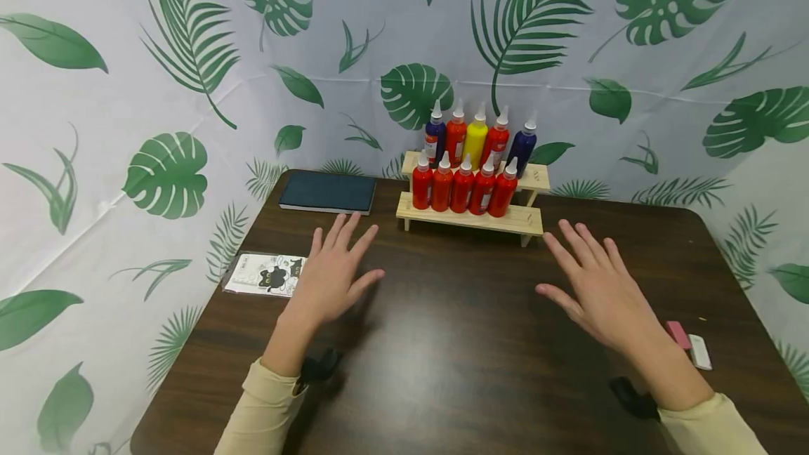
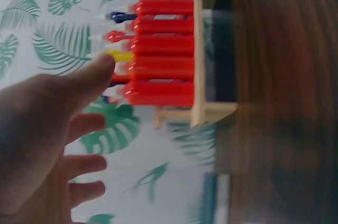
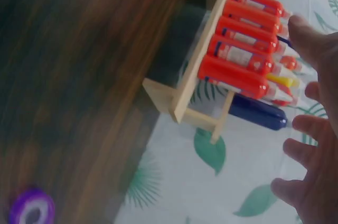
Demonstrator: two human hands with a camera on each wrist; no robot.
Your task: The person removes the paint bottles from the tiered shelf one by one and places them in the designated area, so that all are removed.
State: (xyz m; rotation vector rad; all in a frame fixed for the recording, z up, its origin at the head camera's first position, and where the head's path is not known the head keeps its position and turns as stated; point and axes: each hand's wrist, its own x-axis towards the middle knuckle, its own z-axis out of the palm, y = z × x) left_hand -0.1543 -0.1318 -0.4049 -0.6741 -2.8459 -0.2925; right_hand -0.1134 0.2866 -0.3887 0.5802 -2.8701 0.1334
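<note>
Left hand (image 1: 329, 276) hovering above dark table (image 1: 455, 343), fingers standing apart, covering right end of cat-print packet (image 1: 262, 274) in head view. Right hand (image 1: 597, 283) hovering across from it, fingers and thumb spreading apart, reaching nearest to right end of wooden rack (image 1: 512, 222). Five red bottles (image 1: 463, 189) standing upright along rack's lower step; yellow bottle (image 1: 475, 140) standing mid upper step, red and blue ones flanking. Dark notebook (image 1: 327, 192) lying left of rack. Pink block (image 1: 678, 335) and white block (image 1: 699, 352) lying near right forearm.
</note>
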